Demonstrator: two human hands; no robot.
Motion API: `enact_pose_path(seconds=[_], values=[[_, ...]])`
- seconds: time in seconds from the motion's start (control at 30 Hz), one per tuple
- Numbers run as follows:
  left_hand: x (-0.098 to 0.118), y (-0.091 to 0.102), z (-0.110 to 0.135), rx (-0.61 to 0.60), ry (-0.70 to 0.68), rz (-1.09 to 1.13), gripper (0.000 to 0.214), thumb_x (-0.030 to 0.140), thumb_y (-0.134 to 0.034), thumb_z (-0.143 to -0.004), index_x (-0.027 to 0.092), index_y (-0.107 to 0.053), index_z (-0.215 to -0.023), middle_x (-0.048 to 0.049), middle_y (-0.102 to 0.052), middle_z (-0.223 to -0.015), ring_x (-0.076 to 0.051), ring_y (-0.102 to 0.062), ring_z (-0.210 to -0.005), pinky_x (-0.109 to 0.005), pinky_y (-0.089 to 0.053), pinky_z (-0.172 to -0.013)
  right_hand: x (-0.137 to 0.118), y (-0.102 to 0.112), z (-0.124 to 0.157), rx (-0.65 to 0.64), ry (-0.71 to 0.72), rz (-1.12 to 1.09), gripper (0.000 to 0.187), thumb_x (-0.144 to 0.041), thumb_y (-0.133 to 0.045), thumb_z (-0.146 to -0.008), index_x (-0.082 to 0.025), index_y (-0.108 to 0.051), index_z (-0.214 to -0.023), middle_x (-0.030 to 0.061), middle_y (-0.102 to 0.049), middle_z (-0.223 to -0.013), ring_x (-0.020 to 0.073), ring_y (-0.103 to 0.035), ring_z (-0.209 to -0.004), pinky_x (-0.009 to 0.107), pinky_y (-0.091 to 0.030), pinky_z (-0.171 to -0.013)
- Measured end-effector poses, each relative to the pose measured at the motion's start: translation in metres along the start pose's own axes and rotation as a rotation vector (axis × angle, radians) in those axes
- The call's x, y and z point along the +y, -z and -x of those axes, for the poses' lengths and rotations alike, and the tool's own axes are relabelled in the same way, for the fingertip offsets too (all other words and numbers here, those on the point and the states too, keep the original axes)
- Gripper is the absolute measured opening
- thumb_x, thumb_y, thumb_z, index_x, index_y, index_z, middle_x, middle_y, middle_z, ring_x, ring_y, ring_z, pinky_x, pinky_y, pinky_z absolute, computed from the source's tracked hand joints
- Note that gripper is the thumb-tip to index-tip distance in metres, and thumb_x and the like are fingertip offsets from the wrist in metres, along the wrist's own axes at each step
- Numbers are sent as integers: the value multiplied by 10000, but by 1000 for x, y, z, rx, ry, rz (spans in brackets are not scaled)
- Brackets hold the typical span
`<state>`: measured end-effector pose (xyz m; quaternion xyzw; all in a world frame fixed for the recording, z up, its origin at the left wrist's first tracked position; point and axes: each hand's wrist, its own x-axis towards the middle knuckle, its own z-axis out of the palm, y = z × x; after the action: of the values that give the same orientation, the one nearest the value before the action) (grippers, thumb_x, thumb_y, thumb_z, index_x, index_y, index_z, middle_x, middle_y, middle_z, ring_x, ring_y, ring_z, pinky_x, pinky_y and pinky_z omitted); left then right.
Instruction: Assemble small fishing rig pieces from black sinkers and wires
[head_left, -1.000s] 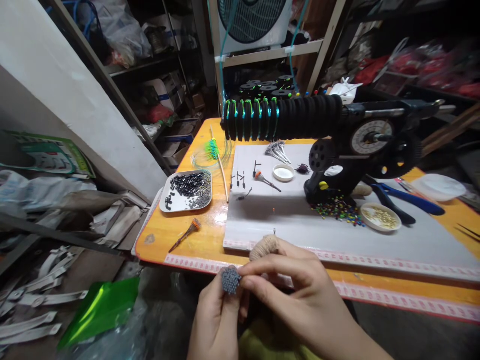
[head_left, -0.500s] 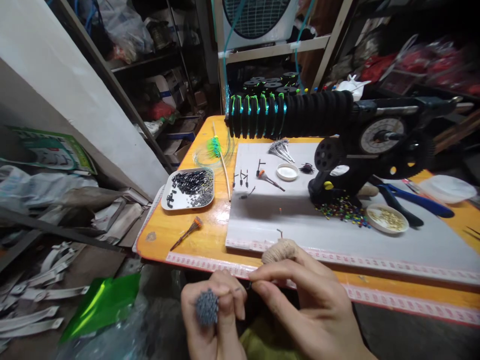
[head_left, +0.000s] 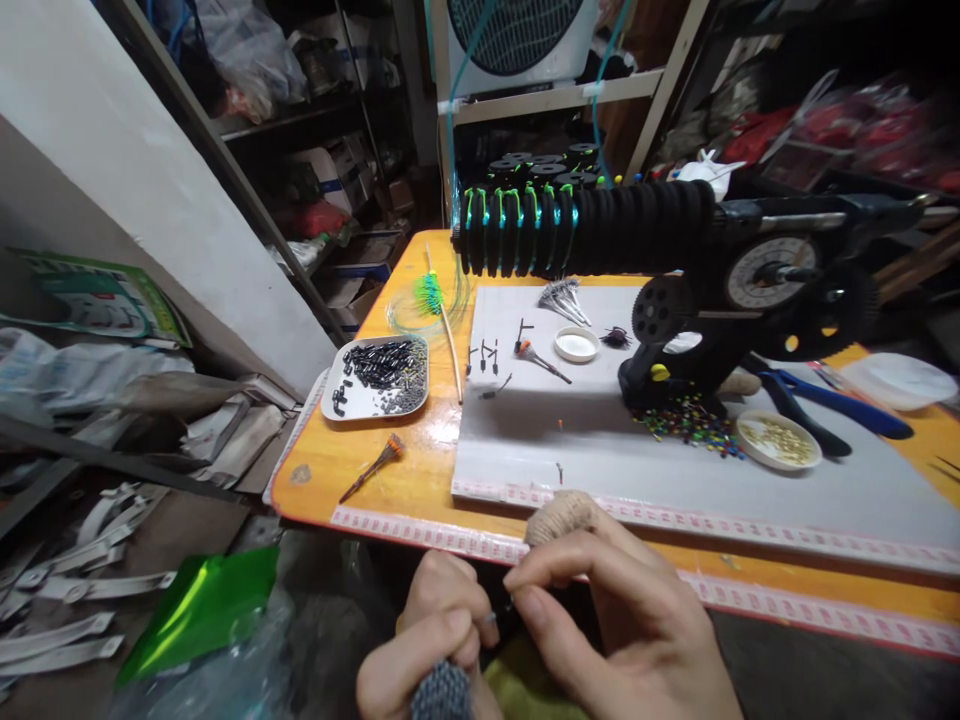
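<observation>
At the bottom of the head view, my left hand [head_left: 431, 630] is closed around a bundle of grey-tipped stems [head_left: 442, 692], their heads facing me. A small grey tip also pokes out by its fingertips. Close on its right, my right hand [head_left: 622, 620] has thumb and forefinger brought together in a pinch. A tiny dark piece shows near those fingertips, too small to name. Beige wrapping [head_left: 562, 517] covers one of the right hand's fingers. Just beyond it, a short thin dark piece [head_left: 559, 473] lies on the white board [head_left: 510, 440].
A white tray [head_left: 337, 410] of black and grey small parts stands left. An orange-tipped bundle [head_left: 375, 467] lies in front of it. A black ribbed machine [head_left: 637, 225] overhangs the board. Colored beads [head_left: 694, 425], a dish [head_left: 780, 464] of gold bits and blue-handled pliers [head_left: 847, 405] sit right.
My left hand has turned, and the bundle's grey heads have moved down and right. The right hand has shifted slightly downward, keeping its pinch. The table things have not moved.
</observation>
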<state>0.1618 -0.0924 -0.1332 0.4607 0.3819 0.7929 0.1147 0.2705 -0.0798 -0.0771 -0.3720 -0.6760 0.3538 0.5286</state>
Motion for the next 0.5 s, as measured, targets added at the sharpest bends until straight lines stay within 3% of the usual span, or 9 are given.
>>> enact_pose_path(seconds=[0.1, 0.37, 0.5], values=[[1, 0, 2, 18, -25, 13, 84, 199, -542, -977, 263, -573, -933, 83, -473, -579, -100, -395, -469, -265, -335, -509, 0, -1, 0, 4, -3, 0, 164, -66, -664, -817, -225, -701, -827, -13, -641, -715, 118, -598, -637, 214, -478, -555], [7, 2, -20, -166, -188, -47, 163, 52, -531, -950, 215, -519, -952, 83, -547, -616, -87, -395, -456, -232, -323, -419, -2, -2, -2, 6, -4, -20, 177, -45, -658, -805, -218, -698, -807, -16, -639, -715, 107, -598, -638, 195, -483, -563], [6, -3, -14, -71, -178, -60, 121, 95, -548, -958, 208, -550, -1004, 84, -564, -613, -82, -376, -443, -239, -353, -434, -1, -1, 0, -12, -24, -31, 174, -53, -674, -802, -223, -708, -816, -14, -638, -722, 113, -606, -654, 203, -492, -584]])
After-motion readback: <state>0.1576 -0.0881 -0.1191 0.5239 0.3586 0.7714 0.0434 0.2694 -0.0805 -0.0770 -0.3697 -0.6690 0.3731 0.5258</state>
